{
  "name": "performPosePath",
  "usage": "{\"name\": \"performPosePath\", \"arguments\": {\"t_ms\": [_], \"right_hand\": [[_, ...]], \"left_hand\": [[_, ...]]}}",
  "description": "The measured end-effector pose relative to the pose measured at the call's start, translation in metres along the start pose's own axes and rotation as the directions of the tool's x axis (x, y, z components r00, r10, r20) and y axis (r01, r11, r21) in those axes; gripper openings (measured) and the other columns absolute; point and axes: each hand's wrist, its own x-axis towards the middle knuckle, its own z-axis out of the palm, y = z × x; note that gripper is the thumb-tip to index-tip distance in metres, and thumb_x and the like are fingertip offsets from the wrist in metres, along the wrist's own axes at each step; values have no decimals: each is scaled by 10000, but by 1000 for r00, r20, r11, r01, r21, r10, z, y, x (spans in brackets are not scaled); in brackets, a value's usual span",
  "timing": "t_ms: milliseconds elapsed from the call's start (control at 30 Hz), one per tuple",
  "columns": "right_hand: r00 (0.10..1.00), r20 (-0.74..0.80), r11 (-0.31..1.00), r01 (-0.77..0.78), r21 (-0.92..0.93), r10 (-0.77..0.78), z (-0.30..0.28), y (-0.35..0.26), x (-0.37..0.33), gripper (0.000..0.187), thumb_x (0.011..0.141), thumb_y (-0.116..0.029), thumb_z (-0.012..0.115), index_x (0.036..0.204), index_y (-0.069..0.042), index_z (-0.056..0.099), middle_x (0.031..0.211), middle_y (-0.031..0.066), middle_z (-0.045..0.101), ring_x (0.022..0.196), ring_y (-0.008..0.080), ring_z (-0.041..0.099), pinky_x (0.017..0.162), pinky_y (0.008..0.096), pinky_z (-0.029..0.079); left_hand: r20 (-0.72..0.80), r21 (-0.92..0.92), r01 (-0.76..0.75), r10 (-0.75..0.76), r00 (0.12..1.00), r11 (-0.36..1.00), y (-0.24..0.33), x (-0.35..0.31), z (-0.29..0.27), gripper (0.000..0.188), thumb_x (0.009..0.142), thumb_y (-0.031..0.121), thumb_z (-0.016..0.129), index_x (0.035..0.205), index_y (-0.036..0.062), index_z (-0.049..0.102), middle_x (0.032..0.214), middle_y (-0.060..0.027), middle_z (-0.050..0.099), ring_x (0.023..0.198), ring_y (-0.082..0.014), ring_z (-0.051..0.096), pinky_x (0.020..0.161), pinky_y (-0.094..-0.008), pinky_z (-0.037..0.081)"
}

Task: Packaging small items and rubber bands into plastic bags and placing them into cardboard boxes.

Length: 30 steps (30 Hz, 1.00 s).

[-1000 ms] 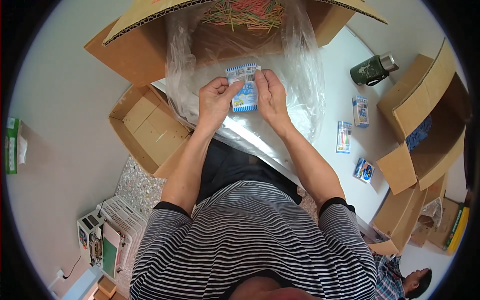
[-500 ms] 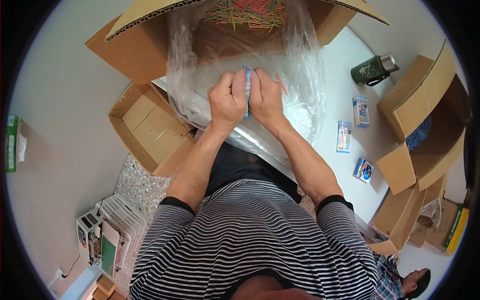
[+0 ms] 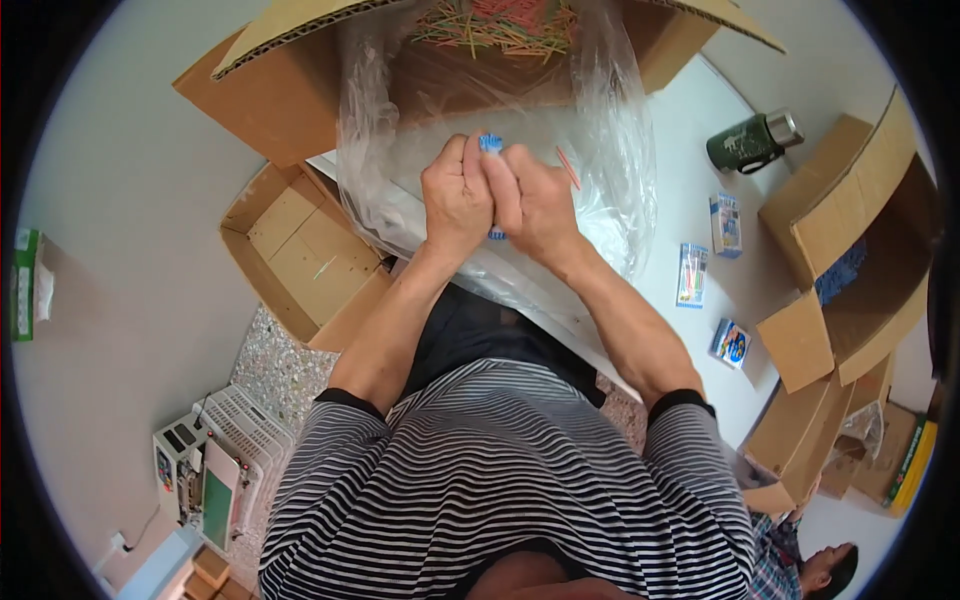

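Note:
Between my two hands is a small blue-and-white packet [image 3: 490, 143], mostly hidden by my fingers, with only its ends showing. My left hand [image 3: 458, 193] is closed round its left side. From the right, my right hand [image 3: 541, 200] grips it too, thumb laid along the packet. Just past the right knuckles a thin pink stick [image 3: 568, 167] lies on a clear plastic bag [image 3: 610, 200]. This bag lines a large open carton [image 3: 660, 45], where a heap of thin pink, green and yellow sticks [image 3: 500, 25] lies at the far end.
On the white table [image 3: 655, 330] to the right are several blue-and-white packets [image 3: 691, 275] and a green flask [image 3: 755, 142]. Beyond them stands an open carton [image 3: 860, 240] holding blue items. A shallow carton [image 3: 300, 255] sits at left. A person [image 3: 800, 560] is at lower right.
My right hand has turned and its thumb has come over the packet. The packet's upper end now looks folded or twisted, with less of its length showing between my hands.

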Motion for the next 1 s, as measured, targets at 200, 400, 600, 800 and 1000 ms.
{"name": "performPosePath", "arguments": {"t_ms": [200, 400, 600, 800, 1000], "right_hand": [[972, -114, 979, -204, 20, 205, 4, 18, -2, 343, 1031, -238, 482, 802, 2, 568, 627, 142, 527, 560, 204, 494, 595, 351, 430], [907, -179, 922, -387, 2, 381, 16, 44, 4, 385, 1036, -279, 496, 800, 15, 574, 652, 126, 544, 611, 152, 477, 598, 337, 419], [880, -110, 885, -448, 126, 461, 17, 59, -4, 376, 1009, -290, 562, 825, 35, 603, 696, 192, 622, 613, 251, 609, 568, 385, 456], [701, 380, 664, -706, 246, 604, -5, 51, -6, 238, 953, -251, 662, 961, -13, 670, 787, 10, 667, 685, 86, 617, 580, 243, 506], [827, 326, 886, -397, -238, 458, -10, 59, 2, 272, 914, -226, 667, 940, 44, 668, 775, 197, 692, 706, 322, 678, 625, 426, 539]], "left_hand": [[126, 57, 25, -32, 991, 998, -12, 7, -5, 276, 1007, 176, 567, 826, -32, 587, 608, -156, 546, 559, -134, 442, 523, -342, 424], [0, -36, 374, -374, 927, 927, -15, 13, -12, 289, 936, 193, 697, 857, -82, 657, 697, -81, 675, 620, -71, 556, 536, -269, 453], [142, -45, 470, -460, 877, 882, -34, 16, -32, 332, 906, 217, 740, 780, -85, 682, 664, -73, 666, 626, -60, 571, 526, -250, 455], [245, 600, 59, -254, 936, 798, -53, 22, -46, 307, 938, 296, 694, 881, -2, 740, 674, -149, 677, 533, -217, 591, 546, -318, 465], [33, 552, 89, -128, 991, 829, -48, 21, -55, 329, 931, 301, 688, 757, 23, 701, 648, -142, 667, 571, -284, 634, 558, -391, 463]]}}
